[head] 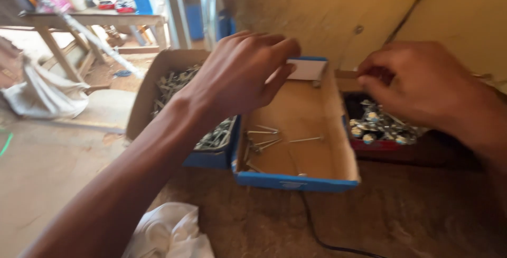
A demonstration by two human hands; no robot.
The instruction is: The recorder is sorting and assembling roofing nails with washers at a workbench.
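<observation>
— Left hand [240,76] hovering over the back of the blue cardboard box [296,181], fingers bent and drawn together, thumb meeting fingertips above the far wall. Holding anything? Cannot tell; nothing visible between the fingertips.

— And the right hand [417,81]?

— Curled shut above the red tray of round-capped fasteners [383,128], fingers pinched toward the left. Possibly something small inside the pinch, but too blurred to say.

— Nails?

— A few loose nails [264,139] lying flat on the floor of the blue box, toward its left side, below and nearer than the left fingertips, not touching them. Many more heaped in the brown box [153,89] to the left, partly under the left wrist.

— Best way to pick one up, judging from this?

— Probably by lowering the left fingertips straight down past the box wall, pinching a single shank near the head, keeping clear of the points. Worth steadying the box against sliding.

— Anything else nearby?

— White cloth [169,234] at the near edge, black cable [317,237] trailing across the rough worktop [422,210].
</observation>
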